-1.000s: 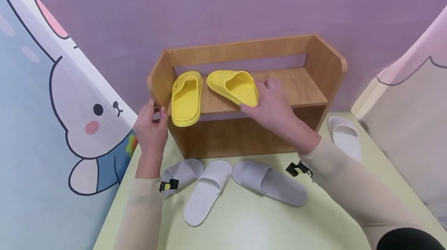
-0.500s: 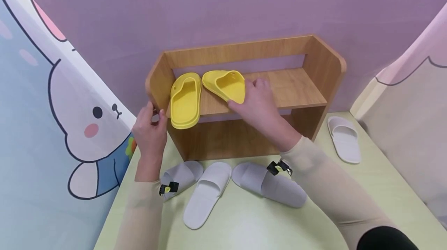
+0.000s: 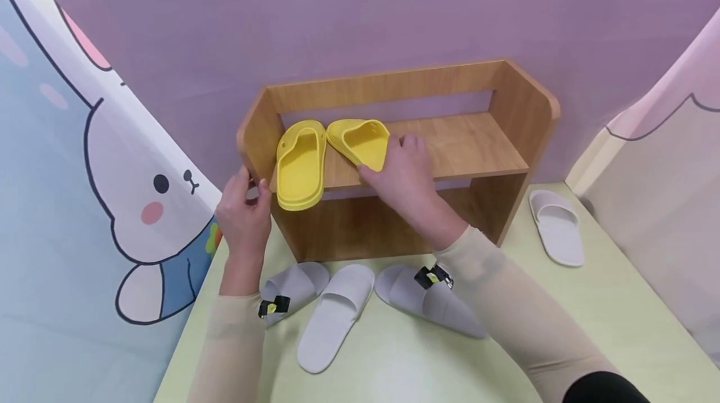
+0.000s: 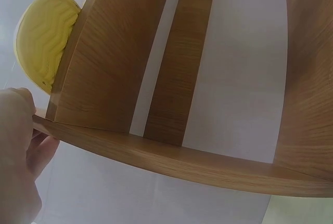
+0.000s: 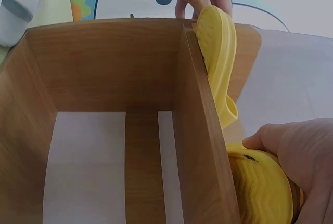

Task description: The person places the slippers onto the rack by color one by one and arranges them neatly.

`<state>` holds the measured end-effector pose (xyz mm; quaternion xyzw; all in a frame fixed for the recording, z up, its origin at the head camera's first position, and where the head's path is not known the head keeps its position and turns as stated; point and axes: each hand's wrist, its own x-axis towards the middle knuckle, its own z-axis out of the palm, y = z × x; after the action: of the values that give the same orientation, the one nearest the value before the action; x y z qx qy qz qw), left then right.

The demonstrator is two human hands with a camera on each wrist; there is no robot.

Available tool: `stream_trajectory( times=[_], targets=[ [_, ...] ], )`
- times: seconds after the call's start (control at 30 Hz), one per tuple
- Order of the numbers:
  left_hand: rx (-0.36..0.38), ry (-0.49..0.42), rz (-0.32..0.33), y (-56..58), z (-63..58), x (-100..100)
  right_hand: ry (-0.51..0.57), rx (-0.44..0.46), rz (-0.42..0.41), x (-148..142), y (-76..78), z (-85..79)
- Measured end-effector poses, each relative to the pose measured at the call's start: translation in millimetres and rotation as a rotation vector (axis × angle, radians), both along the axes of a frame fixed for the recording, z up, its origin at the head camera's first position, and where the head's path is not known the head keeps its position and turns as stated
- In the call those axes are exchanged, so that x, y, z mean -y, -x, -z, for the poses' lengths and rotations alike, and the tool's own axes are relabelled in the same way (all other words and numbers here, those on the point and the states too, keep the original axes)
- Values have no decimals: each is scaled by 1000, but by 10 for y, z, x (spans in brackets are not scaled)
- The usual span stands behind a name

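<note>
A small wooden shoe rack (image 3: 467, 140) stands against the purple wall. One yellow slipper (image 3: 300, 172) lies at the left end of its upper shelf, heel end over the front edge. Beside it, a second yellow slipper (image 3: 360, 139) sits at an angle, toe pointing back left. My right hand (image 3: 402, 175) holds this one by the heel; in the right wrist view the thumb lies along the rim of that slipper (image 5: 260, 187). With my left hand (image 3: 243, 222) I pinch the front edge of the rack's left side panel, also visible in the left wrist view.
On the pale green surface before the rack lie a grey slipper (image 3: 295, 287), a white slipper (image 3: 332, 328) and another grey slipper (image 3: 422, 303). Another white slipper (image 3: 557, 228) lies right of the rack. A rabbit-print panel (image 3: 140, 203) rises at left.
My right hand has moved left along the upper shelf, bringing the angled yellow slipper close to the other yellow one. The left hand stays on the side panel.
</note>
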<state>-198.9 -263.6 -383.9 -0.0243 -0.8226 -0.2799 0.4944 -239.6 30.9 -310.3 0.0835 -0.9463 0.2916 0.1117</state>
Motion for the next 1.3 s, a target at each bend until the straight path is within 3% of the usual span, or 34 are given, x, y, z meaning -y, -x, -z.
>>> stream_trajectory(
  times=[0.37,0.77,1.07,1.3],
  targets=[
    [-35,4,26,36,17,-23,90,-69,-28,49,-59,89],
    [-26,8,22,33,12,-78,174,-144,-130,3,-129,248],
    [-29,-2,17,20,-12,-73,197,-201,-225,38,-181,283],
    [-25,9,7,32,-9,-48,193,-218,-250,73,-205,289]
  ],
)
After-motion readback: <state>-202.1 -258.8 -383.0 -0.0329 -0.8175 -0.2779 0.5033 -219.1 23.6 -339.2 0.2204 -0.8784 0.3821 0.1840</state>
